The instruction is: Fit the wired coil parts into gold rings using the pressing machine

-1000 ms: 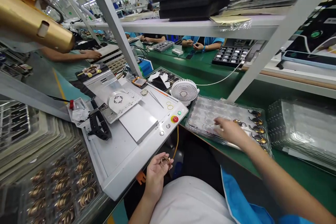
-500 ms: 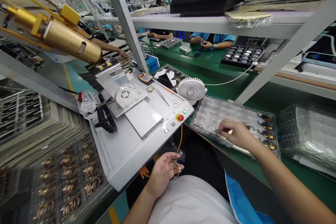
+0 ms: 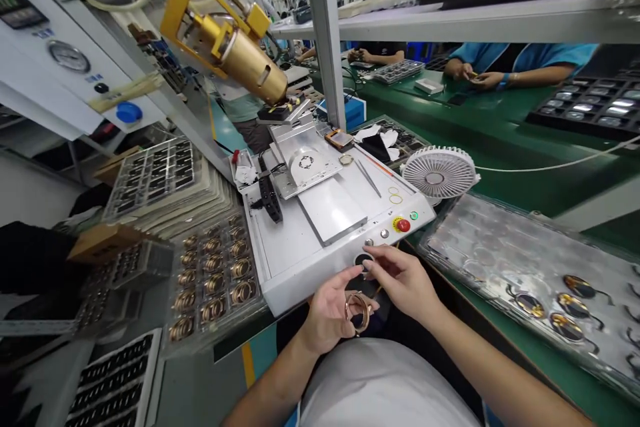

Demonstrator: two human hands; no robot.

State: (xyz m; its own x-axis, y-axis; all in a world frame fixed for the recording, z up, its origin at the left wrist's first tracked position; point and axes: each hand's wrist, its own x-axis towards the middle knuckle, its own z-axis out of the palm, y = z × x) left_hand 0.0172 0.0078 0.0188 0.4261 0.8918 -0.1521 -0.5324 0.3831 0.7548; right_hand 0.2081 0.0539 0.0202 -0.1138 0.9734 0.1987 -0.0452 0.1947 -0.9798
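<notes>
Gold ring (image 3: pixel 358 312), just one, in left hand (image 3: pixel 327 315)

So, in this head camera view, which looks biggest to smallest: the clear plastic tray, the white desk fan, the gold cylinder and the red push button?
1. The clear plastic tray looks largest, though it sits close to the camera.
2. The white desk fan and the gold cylinder look alike, so I can't rank them.
3. The red push button looks smallest.

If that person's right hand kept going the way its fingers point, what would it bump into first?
Most likely the white machine, at its front edge just past the fingertips of the right hand, near a small silver button. Depth is hard to judge here, so the hand might pass just above that edge.
</notes>
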